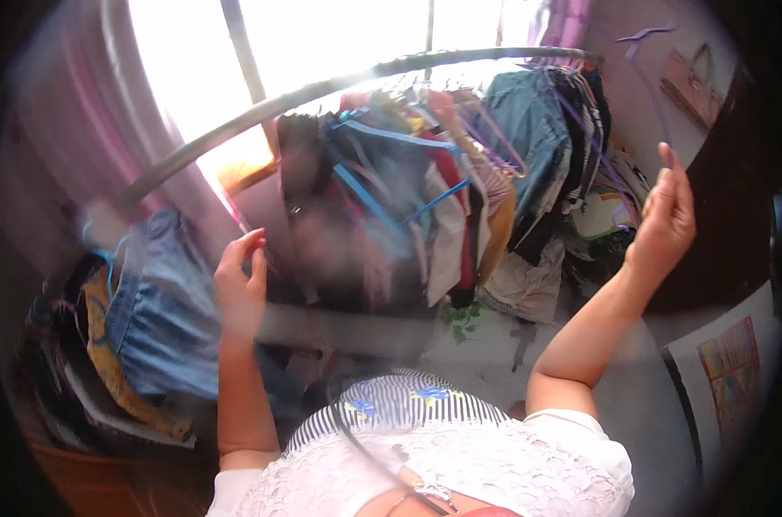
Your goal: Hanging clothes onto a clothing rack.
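Observation:
My right hand (667, 210) is raised at the right, its fingers closed on the lower end of a thin purple clothes hanger (650, 81). The hanger stands up from the fingertips, blurred. At the left, my left hand (241, 274) is lifted with thumb and forefinger close together beside a thin pink strip (236, 212). I cannot tell whether the fingers hold that strip. Between the hands, clothes crowd a curved-looking metal rail (326, 89). Blue hangers (397, 137) stick out from them. Blue denim clothing (165, 316) hangs just left of my left hand.
A bright window (339, 39) is behind the rail, with a pinkish curtain (61, 142) at the left. Teal-blue jeans (526, 129) hang toward the rail's right end. A pink bag (691, 94) is against the right wall. Below are a pale floor (481, 349) and a printed sheet (733, 368).

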A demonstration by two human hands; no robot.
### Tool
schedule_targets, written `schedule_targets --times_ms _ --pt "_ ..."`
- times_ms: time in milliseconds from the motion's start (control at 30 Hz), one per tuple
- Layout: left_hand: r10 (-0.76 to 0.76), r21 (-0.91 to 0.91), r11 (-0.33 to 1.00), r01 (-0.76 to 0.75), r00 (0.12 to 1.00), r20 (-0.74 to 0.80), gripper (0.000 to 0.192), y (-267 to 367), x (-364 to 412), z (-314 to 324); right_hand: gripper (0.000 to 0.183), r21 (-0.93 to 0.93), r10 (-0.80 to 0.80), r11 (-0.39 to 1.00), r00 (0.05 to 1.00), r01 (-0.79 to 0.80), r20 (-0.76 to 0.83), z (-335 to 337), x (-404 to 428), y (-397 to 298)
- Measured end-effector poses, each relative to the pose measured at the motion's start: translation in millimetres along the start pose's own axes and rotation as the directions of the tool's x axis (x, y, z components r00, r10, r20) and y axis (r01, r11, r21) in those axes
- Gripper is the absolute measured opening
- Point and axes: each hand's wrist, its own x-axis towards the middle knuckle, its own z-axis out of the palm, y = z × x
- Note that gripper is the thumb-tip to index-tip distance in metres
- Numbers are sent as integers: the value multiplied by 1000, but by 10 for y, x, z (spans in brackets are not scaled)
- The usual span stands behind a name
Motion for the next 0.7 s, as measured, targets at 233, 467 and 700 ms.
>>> schedule_targets --times_ms 233,467,700 --pt "-88 -56 995 85 995 -50 37 83 283 457 24 -415 -74 893 967 173 244 199 300 1083" --pt "-45 -66 997 34 984 -173 48 47 376 867 27 -522 -35 822 934 229 355 1103 680 2499" --pt "-176 -116 982 149 944 -280 45 143 356 884 28 -467 -17 854 910 228 414 1149 715 3633"
